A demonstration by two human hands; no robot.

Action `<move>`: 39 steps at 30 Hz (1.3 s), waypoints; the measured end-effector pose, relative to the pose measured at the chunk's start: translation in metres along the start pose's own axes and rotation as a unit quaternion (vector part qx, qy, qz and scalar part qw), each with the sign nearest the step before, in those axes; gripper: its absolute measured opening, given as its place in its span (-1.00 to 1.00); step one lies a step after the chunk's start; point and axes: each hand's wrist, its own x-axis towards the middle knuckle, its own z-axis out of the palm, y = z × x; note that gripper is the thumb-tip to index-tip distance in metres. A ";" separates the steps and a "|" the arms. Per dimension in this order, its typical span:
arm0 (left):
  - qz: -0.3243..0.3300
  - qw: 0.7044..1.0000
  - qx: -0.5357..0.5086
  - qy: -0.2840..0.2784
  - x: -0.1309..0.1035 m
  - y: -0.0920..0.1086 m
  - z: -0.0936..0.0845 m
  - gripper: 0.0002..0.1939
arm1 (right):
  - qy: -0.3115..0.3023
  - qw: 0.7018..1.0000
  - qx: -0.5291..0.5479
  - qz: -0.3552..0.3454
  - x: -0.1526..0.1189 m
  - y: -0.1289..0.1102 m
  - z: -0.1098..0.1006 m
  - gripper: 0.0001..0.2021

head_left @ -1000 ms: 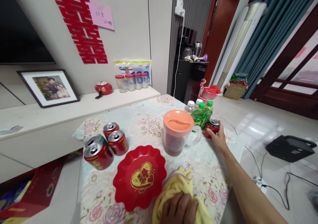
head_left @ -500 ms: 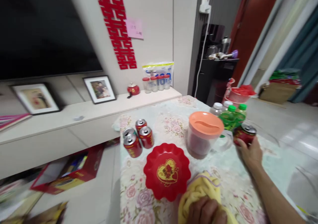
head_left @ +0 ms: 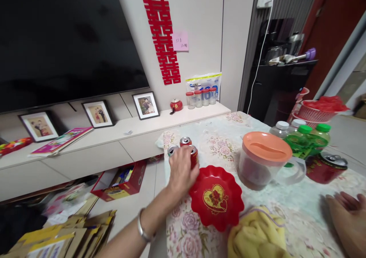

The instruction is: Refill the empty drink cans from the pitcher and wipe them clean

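My left hand (head_left: 182,174), with a bangle at the wrist, closes over the front red drink can, which it hides almost wholly. Close around its fingers stand a back can (head_left: 185,141), a left can (head_left: 172,150) and a right can (head_left: 194,158), all partly covered. My right hand (head_left: 347,218) rests near the table's right side, its fingers loosely apart and holding nothing. Beyond it stands another red can (head_left: 326,168). A red scalloped plate (head_left: 215,220) with a gold heart lies right of my left hand. The yellow cloth (head_left: 259,233) lies crumpled between my hands.
An orange-lidded pitcher (head_left: 264,162) stands mid-table, before green-capped bottles (head_left: 310,137) and a pink basket (head_left: 317,115). Behind the flowered tablecloth (head_left: 220,147) runs a white cabinet (head_left: 168,122) with frames and jars. A red box (head_left: 122,179) and flattened cardboard (head_left: 71,233) lie on the floor.
My left hand has left the yellow cloth and moved onto the can group. My right hand has let go of the red can and drawn back. The view has turned left.
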 end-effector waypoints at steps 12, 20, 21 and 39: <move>-0.070 0.962 0.158 -0.211 0.061 -0.026 0.008 -0.36 | -0.013 0.998 0.011 0.059 -0.007 -0.024 -0.004 -0.36; -0.050 0.965 0.170 -0.192 0.068 0.001 0.007 -0.55 | -0.020 0.997 -0.017 0.066 -0.001 -0.017 0.000 -0.32; -0.039 0.970 0.170 -0.169 0.068 0.006 0.001 -0.58 | -0.015 0.998 -0.016 0.063 0.000 -0.015 0.001 -0.30; -0.075 0.976 -0.107 -0.172 -0.029 0.044 0.030 -0.62 | 0.007 0.998 0.062 0.017 -0.024 -0.035 -0.001 -0.57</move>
